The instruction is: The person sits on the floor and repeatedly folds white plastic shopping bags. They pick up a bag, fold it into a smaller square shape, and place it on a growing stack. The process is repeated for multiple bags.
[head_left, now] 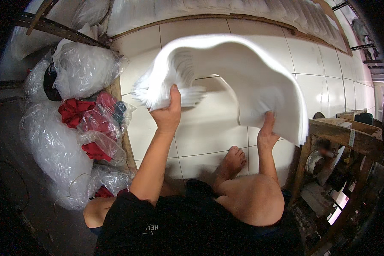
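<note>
A thick stack of white sheets [243, 72] arches in the air above the pale tiled floor [200, 136], and it serves as the landmark here. To the left of the stack, clear plastic bags [83, 68] lie heaped along a wooden board, some of them showing red cloth [74, 112] inside. Beyond the stack, at the far edge of the floor, more white material [226, 10] is laid out in a long row. To the right of the stack stands a rough wooden table [345, 132] with machine parts beneath it. Below the stack, a bare foot [234, 160] rests on the tiles beside a bent knee.

The left hand [167, 115] is clenched on the stack's fanned left end, thumb up over the sheets, with its forearm reaching up from the lower edge. The right hand [266, 132] grips the drooping right end from beneath, fingers pressed up into the sheets.
</note>
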`<act>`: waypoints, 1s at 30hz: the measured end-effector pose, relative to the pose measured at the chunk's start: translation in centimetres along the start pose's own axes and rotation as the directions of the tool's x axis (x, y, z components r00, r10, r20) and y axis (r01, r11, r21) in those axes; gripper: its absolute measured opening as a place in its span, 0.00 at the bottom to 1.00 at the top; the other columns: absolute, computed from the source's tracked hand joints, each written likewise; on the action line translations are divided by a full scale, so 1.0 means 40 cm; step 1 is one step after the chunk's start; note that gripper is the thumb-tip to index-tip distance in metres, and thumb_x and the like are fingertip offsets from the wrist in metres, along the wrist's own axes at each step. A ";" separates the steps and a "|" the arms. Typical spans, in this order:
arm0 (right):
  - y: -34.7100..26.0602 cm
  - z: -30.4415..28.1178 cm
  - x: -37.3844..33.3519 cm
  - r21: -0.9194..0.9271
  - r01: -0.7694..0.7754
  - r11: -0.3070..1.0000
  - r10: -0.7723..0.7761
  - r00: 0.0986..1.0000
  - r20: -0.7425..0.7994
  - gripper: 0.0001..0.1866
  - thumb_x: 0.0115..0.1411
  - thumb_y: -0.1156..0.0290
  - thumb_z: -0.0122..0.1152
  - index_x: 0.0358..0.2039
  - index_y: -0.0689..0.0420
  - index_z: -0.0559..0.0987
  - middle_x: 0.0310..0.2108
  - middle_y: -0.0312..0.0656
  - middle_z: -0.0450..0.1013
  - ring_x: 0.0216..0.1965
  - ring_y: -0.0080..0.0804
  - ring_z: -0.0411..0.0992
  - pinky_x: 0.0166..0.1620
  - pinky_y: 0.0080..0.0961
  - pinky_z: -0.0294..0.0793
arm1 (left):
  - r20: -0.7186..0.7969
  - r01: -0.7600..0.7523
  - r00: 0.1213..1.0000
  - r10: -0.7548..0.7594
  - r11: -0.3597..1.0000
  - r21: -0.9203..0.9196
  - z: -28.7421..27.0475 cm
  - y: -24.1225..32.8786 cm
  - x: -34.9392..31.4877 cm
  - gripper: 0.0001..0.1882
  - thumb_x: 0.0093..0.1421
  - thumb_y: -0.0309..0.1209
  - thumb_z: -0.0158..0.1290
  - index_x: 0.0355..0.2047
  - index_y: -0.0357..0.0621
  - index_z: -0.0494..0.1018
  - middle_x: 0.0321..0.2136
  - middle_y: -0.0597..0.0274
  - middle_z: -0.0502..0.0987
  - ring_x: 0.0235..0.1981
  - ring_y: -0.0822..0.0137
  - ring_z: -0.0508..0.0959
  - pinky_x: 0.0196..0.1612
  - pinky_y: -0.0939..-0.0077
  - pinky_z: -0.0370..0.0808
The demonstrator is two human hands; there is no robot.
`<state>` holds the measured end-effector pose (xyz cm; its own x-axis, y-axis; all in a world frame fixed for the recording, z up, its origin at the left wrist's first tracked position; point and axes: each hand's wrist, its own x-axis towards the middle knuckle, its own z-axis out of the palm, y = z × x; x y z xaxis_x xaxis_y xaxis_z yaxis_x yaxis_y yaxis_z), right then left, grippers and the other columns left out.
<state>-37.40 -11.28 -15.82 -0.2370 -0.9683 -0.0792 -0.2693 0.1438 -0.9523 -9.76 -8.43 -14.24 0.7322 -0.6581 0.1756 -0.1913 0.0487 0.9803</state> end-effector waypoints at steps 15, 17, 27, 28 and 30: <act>0.059 0.016 -0.002 0.039 0.086 0.996 -0.086 0.996 0.008 0.17 0.68 0.66 0.55 0.49 0.67 0.74 0.45 0.43 0.73 0.46 0.32 0.71 0.52 0.28 0.71 | 0.008 0.007 1.000 -0.007 1.000 0.000 -0.016 0.020 0.003 0.17 0.55 0.22 0.61 0.45 0.32 0.72 0.39 0.58 0.78 0.40 0.65 0.77 0.46 0.71 0.74; 0.052 0.018 -0.023 -0.005 0.103 0.995 -0.103 0.994 -0.040 0.19 0.68 0.66 0.56 0.51 0.68 0.74 0.47 0.46 0.74 0.46 0.34 0.72 0.50 0.29 0.72 | 0.093 0.007 0.996 -0.015 0.997 0.076 -0.039 0.015 -0.017 0.17 0.55 0.23 0.61 0.44 0.33 0.73 0.39 0.58 0.78 0.40 0.66 0.77 0.45 0.72 0.74; 0.092 -0.077 0.122 -0.087 0.143 0.986 -0.125 0.975 0.185 0.22 0.65 0.59 0.59 0.48 0.68 0.76 0.40 0.47 0.77 0.41 0.36 0.73 0.49 0.34 0.72 | 0.290 0.015 0.956 -0.048 0.993 0.115 -0.053 0.001 0.128 0.21 0.56 0.29 0.58 0.49 0.32 0.71 0.41 0.53 0.78 0.42 0.62 0.78 0.47 0.69 0.74; 0.059 -0.094 0.150 -0.107 0.044 0.993 -0.015 0.965 0.263 0.23 0.64 0.59 0.60 0.47 0.68 0.76 0.39 0.47 0.77 0.40 0.35 0.73 0.47 0.34 0.73 | 0.399 0.149 0.893 -0.209 0.973 0.177 -0.069 0.048 0.176 0.22 0.56 0.29 0.57 0.49 0.31 0.71 0.42 0.52 0.78 0.41 0.62 0.78 0.46 0.69 0.75; -0.022 -0.102 0.213 -0.159 -0.134 0.978 0.190 0.887 0.421 0.24 0.63 0.58 0.60 0.47 0.70 0.76 0.37 0.47 0.77 0.37 0.34 0.74 0.44 0.33 0.74 | 0.546 0.435 0.683 -0.485 0.871 0.229 -0.114 0.048 0.263 0.24 0.56 0.30 0.57 0.50 0.30 0.70 0.43 0.50 0.78 0.40 0.62 0.80 0.44 0.69 0.78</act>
<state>-43.00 -18.82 -14.44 0.1315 -0.9176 -0.3752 -0.3800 0.3029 -0.8740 0.58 -11.83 -10.09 0.2364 -0.8834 -0.4047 0.0022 -0.4160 0.9094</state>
